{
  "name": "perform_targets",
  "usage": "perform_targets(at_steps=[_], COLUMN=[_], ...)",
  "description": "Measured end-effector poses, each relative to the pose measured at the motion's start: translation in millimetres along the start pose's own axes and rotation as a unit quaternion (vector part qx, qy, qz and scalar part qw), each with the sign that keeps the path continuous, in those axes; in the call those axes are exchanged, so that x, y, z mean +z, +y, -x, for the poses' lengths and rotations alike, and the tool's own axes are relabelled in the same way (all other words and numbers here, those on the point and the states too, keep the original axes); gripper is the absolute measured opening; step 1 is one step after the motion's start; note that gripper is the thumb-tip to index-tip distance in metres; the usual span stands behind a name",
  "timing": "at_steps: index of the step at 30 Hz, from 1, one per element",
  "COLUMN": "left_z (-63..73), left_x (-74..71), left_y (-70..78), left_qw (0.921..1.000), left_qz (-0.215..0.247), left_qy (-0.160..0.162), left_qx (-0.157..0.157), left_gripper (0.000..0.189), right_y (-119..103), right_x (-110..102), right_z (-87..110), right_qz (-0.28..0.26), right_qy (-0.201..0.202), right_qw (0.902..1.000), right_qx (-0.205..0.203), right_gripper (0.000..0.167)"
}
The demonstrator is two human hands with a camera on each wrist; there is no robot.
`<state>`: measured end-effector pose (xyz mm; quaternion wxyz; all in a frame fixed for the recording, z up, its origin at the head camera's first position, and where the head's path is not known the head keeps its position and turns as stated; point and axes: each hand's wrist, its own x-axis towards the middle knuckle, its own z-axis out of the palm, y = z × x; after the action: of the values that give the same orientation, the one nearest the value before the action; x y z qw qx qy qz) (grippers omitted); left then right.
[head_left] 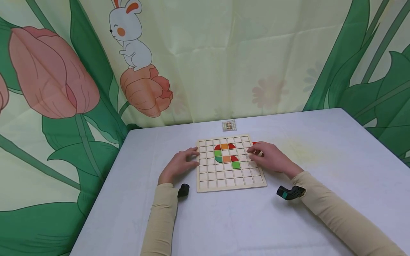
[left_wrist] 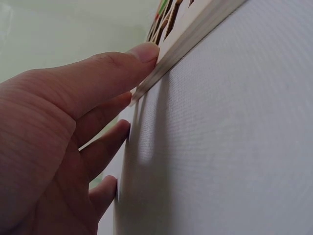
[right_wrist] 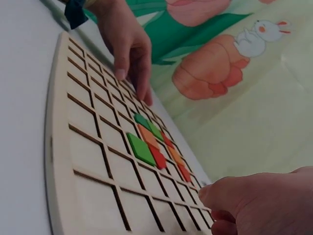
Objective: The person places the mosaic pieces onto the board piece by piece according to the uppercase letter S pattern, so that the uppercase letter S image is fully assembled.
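Note:
A square wooden grid board (head_left: 230,183) lies on the table. Set in its cells are flat tiles: green squares (head_left: 236,165), orange squares (head_left: 226,159), red rounded pieces (head_left: 234,158) and a dark green rounded piece (head_left: 218,160). My left hand (head_left: 180,163) is at the board's left side, its fingers spread and loosely bent; the thumb touches the wooden edge in the left wrist view. Over the right edge, my right hand (head_left: 270,156) reaches in with bent fingers, and no tile shows between the fingertips. A small red piece (head_left: 255,143) peeks out behind that hand, mostly hidden.
Behind the board, a small patterned card (head_left: 229,125) lies near the back edge of the white-covered table (head_left: 224,227). A curtain (head_left: 205,71) printed with tulips and a rabbit hangs beyond the table. Each wrist carries a black camera (head_left: 289,192).

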<state>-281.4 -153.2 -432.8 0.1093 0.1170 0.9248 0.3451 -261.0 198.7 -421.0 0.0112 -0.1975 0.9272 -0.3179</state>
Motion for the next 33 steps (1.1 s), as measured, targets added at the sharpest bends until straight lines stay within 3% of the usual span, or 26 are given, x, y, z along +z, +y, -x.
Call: perform_targets(at_steps=[9, 17, 27, 33], left_z=[-0.6, -0.1, 0.7, -1.5], left_x=[-0.1, -0.7, -1.4, -0.2], left_y=[-0.6, -0.3, -0.8, -2.0], left_qw=[1.0, 0.9999, 1.0, 1.0], left_qz=[-0.004, -0.007, -0.002, 0.0], left_qy=[-0.001, -0.001, -0.002, 0.0], left_qx=[0.006, 0.008, 0.001, 0.0], left_gripper=[0.043, 0.042, 0.042, 0.041], right_y=[38, 49, 44, 42], right_x=[-28, -34, -29, -26], right_z=[17.0, 21.9, -1.0, -10.4], right_qz=[0.014, 0.034, 0.054, 0.056], right_qy=[-0.007, -0.018, -0.018, -0.017], right_qw=[0.9964, 0.9946, 0.9926, 0.9946], right_qx=[0.083, 0.096, 0.108, 0.085], right_gripper=[0.03, 0.037, 0.044, 0.042])
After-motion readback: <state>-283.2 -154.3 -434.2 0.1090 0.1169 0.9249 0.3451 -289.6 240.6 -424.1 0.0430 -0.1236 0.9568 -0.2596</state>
